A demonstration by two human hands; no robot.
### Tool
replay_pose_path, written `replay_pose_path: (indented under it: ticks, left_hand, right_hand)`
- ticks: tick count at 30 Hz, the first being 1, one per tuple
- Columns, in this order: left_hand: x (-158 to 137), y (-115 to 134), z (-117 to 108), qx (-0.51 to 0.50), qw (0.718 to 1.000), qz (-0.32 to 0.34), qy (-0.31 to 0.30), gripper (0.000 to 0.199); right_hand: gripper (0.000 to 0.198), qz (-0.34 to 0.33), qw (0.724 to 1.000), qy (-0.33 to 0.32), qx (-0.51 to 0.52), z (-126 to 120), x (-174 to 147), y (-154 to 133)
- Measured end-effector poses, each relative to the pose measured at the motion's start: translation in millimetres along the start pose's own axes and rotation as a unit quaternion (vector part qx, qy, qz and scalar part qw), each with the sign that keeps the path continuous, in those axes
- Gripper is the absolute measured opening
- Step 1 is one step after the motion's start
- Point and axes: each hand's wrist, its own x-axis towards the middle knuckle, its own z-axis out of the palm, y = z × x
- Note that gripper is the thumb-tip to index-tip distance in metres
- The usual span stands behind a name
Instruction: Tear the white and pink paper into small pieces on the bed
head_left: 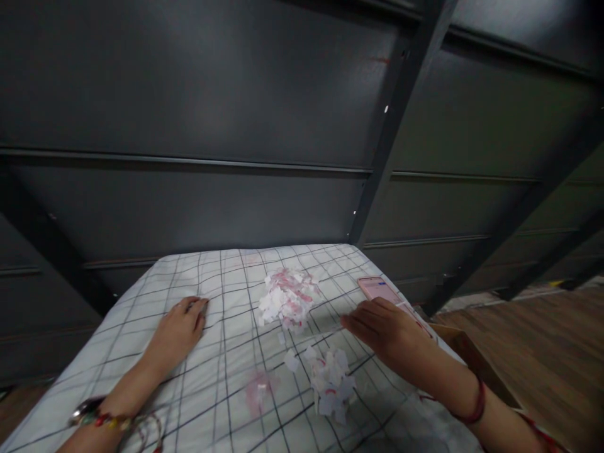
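Observation:
My left hand [182,327] rests on the white checked cloth [207,371], its fingers loosely bent and the thumb a little apart. A dark spot shows among those fingers; I cannot tell what it is. My right hand [382,327] is over the cloth's right side, the fingers drawn together and pointing left. Its blurred fingertips hide whatever they may pinch. Between the hands lies a heap of white and pink paper-like scraps [289,299]. Nearer me is a smaller pile of white pieces with red marks [331,384]. A pinkish translucent piece [258,391] lies left of that pile.
A pink phone [377,288] lies at the cloth's right edge, just beyond my right hand. Dark grey metal panels [226,201] stand directly behind the table. An open cardboard box [472,358] is below on the right, over a wooden floor [533,346].

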Motion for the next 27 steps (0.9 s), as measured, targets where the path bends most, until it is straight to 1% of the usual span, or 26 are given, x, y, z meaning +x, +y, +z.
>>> replay_pose_path:
  ticks: [3,7,11,13,17,22,25,27]
  left_hand:
    - [-0.6,-0.2,1.6,-0.004,1.0,-0.002,0.009,0.04]
    - [-1.1,-0.8,4.4,0.0,1.0,-0.004,0.02,0.038]
    - [-1.0,0.2,2.7,0.003,1.0,-0.011,0.002,0.038]
    - [-1.0,1.2,1.2,0.001,1.0,-0.01,-0.007,0.039]
    - [-0.7,1.7,0.6,-0.01,1.0,-0.01,0.001,0.038]
    - [-0.3,0.0,2.4,-0.008,1.0,-0.005,0.004,0.038]
    - [-0.5,-0.1,1.9,-0.007,1.0,-0.005,0.002,0.039]
    - [-0.9,0.5,0.9,-0.005,1.0,-0.007,-0.001,0.039]
  right_hand:
    - [0.02,0.004,1.0,0.012,-0.015,3.1,3.4,1.3]
    - [0.022,0.017,0.999,0.025,0.022,-4.0,3.3,-2.6]
    - [0.025,0.007,0.998,0.014,0.058,-8.7,0.3,-11.9]
    - [0.025,0.002,0.999,0.008,0.052,-6.8,-0.9,-12.8]
    - [0.02,0.003,1.0,0.015,0.025,-3.3,-2.6,-5.7]
    - [0.022,0.0,0.998,0.015,0.053,-4.4,-0.9,-5.6]
    - [0.022,-0.01,0.998,0.018,0.062,1.1,4.5,-10.4]
    - [0.021,-0.017,0.998,0.023,0.05,5.8,8.5,-10.8]
